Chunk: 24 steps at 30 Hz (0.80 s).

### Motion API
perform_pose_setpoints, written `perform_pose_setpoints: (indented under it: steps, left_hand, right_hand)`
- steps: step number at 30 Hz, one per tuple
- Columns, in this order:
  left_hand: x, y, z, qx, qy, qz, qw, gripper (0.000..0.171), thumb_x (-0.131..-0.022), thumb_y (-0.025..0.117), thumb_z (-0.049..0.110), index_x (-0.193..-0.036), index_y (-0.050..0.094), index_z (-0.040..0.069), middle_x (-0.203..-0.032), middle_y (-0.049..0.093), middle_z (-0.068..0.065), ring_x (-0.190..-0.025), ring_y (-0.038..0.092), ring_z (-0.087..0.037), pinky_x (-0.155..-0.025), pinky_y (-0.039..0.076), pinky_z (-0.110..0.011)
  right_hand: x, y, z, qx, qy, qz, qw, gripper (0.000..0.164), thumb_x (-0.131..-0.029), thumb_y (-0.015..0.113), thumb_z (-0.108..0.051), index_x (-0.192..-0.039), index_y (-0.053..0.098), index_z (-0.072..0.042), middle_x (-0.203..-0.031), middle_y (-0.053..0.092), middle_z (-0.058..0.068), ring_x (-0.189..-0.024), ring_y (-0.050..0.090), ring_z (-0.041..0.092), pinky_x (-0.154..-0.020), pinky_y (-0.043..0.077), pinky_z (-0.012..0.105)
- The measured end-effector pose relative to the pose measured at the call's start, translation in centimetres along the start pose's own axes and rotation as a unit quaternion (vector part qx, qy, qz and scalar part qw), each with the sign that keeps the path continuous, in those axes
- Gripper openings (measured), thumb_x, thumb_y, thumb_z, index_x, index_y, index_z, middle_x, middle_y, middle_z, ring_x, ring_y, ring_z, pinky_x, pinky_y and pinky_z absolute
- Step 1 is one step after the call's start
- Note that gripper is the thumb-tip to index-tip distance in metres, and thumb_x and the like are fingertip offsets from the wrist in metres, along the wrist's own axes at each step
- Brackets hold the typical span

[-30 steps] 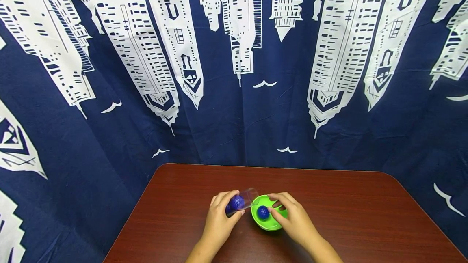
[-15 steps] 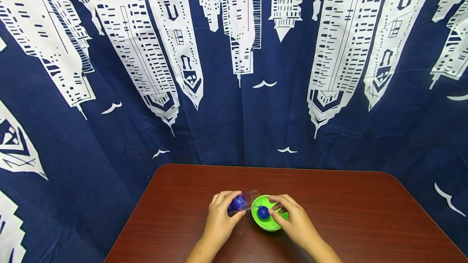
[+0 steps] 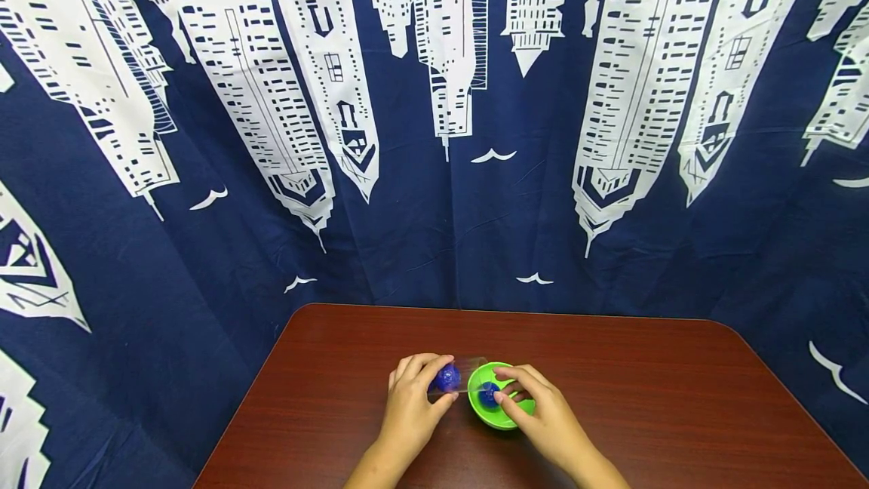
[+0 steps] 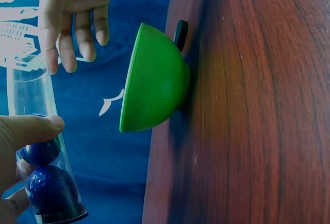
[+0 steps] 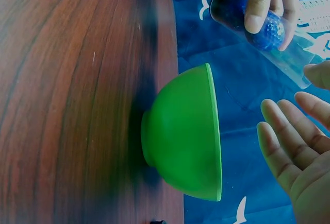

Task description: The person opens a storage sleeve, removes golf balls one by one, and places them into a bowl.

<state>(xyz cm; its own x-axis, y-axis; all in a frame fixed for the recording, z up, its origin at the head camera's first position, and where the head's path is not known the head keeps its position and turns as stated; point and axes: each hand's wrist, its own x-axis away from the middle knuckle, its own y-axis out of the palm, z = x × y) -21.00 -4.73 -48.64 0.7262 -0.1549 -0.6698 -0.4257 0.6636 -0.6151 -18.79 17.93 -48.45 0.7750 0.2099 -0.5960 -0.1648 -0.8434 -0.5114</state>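
A clear tube [image 4: 32, 87] with a dark base leans toward the bowl, held between the thumb and fingers of my left hand [image 3: 414, 402]. Inside it are two blue balls [image 4: 50, 188], one partly behind the thumb. The tube's open end overlaps the rim of the green bowl [image 3: 498, 421] in the head view. Another blue ball [image 3: 488, 395] lies in the bowl, partly covered by the right thumb in that view. Above the bowl, near the tube's mouth, my right hand [image 5: 309, 157] has its fingers loosely extended and holds nothing.
The bowl stands on a brown wood-grain table [image 3: 305, 398]. Behind it hangs a dark blue cloth [image 3: 407, 247] printed with white buildings and birds. A small black object [image 4: 180, 34] shows beside the bowl in the left wrist view.
My left hand and the tube have shifted slightly right, bringing the tube's mouth farther over the bowl. The right hand has moved slightly left. One ball stays in the bowl.
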Motion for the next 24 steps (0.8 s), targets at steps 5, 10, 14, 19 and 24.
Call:
perform_pose_setpoints:
  steps: [5, 10, 14, 19, 24]
  left_hand:
    - [-0.04, -0.09, 0.16, -0.008, 0.018, 0.005, 0.9998, 0.059, -0.066, 0.095, 0.023, -0.120, 0.072, 0.026, -0.114, 0.067, 0.008, -0.111, 0.057, -0.015, -0.094, 0.045, -0.044]
    - [-0.13, -0.12, 0.28, -0.012, 0.028, 0.012, 0.9995, 0.059, -0.065, 0.095, 0.022, -0.119, 0.072, 0.026, -0.114, 0.067, 0.008, -0.111, 0.057, -0.014, -0.095, 0.045, -0.044]
    - [-0.16, -0.15, 0.28, -0.018, 0.037, 0.014, 0.9990, 0.059, -0.065, 0.096, 0.022, -0.119, 0.072, 0.026, -0.114, 0.067, 0.008, -0.112, 0.056, -0.014, -0.095, 0.044, -0.044]
    - [-0.13, -0.22, 0.20, -0.034, 0.055, 0.016, 0.9978, 0.058, -0.065, 0.096, 0.020, -0.118, 0.073, 0.026, -0.114, 0.066, 0.007, -0.113, 0.056, -0.015, -0.095, 0.043, -0.044]
    - [-0.23, -0.37, 0.18, -0.055, 0.071, 0.006, 0.9960, 0.056, -0.068, 0.094, 0.020, -0.119, 0.073, 0.026, -0.116, 0.065, 0.008, -0.114, 0.056, -0.017, -0.100, 0.042, -0.045]
  right_hand:
    - [0.14, 0.08, -0.10, -0.005, 0.006, -0.002, 1.000, 0.031, -0.094, 0.071, -0.012, -0.124, 0.066, -0.018, -0.111, 0.068, -0.006, -0.090, 0.069, 0.006, -0.075, 0.060, 0.026]
    - [0.24, 0.11, -0.17, -0.014, 0.016, -0.004, 1.000, 0.032, -0.095, 0.071, -0.013, -0.125, 0.066, -0.019, -0.112, 0.068, -0.006, -0.090, 0.070, 0.006, -0.076, 0.060, 0.028]
    - [0.27, 0.14, -0.28, -0.022, 0.023, -0.003, 0.999, 0.034, -0.094, 0.071, -0.013, -0.127, 0.065, -0.018, -0.112, 0.069, -0.002, -0.091, 0.070, 0.006, -0.076, 0.060, 0.027]
    - [0.31, 0.17, -0.40, -0.034, 0.032, -0.009, 0.999, 0.036, -0.095, 0.071, -0.014, -0.129, 0.063, -0.019, -0.113, 0.069, -0.001, -0.092, 0.070, 0.005, -0.077, 0.060, 0.026]
    - [0.32, 0.26, -0.35, -0.038, 0.032, -0.007, 0.999, 0.039, -0.094, 0.072, -0.014, -0.131, 0.063, -0.019, -0.114, 0.069, -0.003, -0.092, 0.070, 0.007, -0.077, 0.060, 0.025]
